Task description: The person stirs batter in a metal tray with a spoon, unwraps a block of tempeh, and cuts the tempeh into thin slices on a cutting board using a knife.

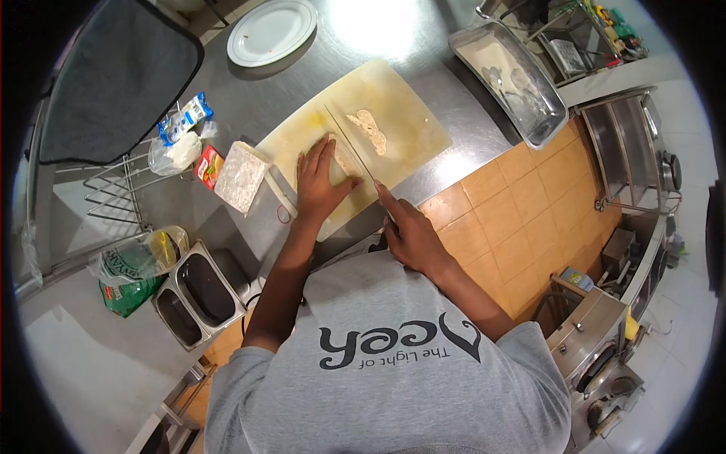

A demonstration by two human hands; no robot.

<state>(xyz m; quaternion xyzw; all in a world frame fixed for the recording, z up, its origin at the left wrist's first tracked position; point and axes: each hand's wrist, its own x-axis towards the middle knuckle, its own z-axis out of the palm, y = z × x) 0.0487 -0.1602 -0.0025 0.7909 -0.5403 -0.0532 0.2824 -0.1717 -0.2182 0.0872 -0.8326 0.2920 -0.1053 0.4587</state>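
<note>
My right hand (pixel 414 236) is closed round the handle of a long kitchen knife (pixel 349 139), whose thin blade lies across a yellowed cutting board (pixel 416 144). On the blade's left side, my left hand (pixel 319 181) steadies a pale strip of tempeh (pixel 346 157) between its fingers and thumb. The hand partly covers that strip. A thin, irregular slice of tempeh (pixel 369 132) lies flat to the right of the blade. Left of the board sits a larger block of tempeh (pixel 242 178), seemingly in clear plastic.
A white plate (pixel 272 32) and a metal tray (pixel 508 76) with utensils stand on the steel table (pixel 340 45). Small packets (pixel 186 119) and a red box (pixel 209 166) lie left. Metal containers (pixel 203 289) and a green bag (pixel 130 280) are lower left.
</note>
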